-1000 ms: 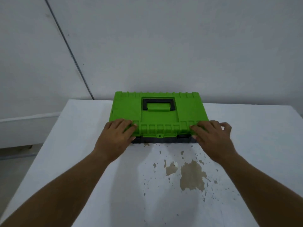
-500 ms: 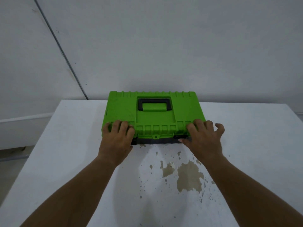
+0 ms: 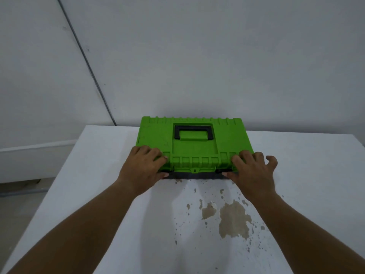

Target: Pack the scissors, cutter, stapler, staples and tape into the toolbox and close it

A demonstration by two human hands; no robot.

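A bright green toolbox [image 3: 195, 149] with a black base and a black handle [image 3: 194, 131] lies flat at the back of the white table, its lid down. My left hand [image 3: 143, 169] grips the front left corner, fingers on the lid and thumb at the black base. My right hand [image 3: 251, 171] holds the front right corner the same way, little finger spread off to the side. Scissors, cutter, stapler, staples and tape are not in sight.
The white table [image 3: 98, 194] has a patch of worn, brownish chipped paint [image 3: 231, 220] in front of the box. A grey wall rises right behind the toolbox. The table's left edge drops to the floor [image 3: 19, 204].
Both hands have stayed on the front corners of the lid, and their thumbs now sit lower, against the black base. The view has shifted slightly.
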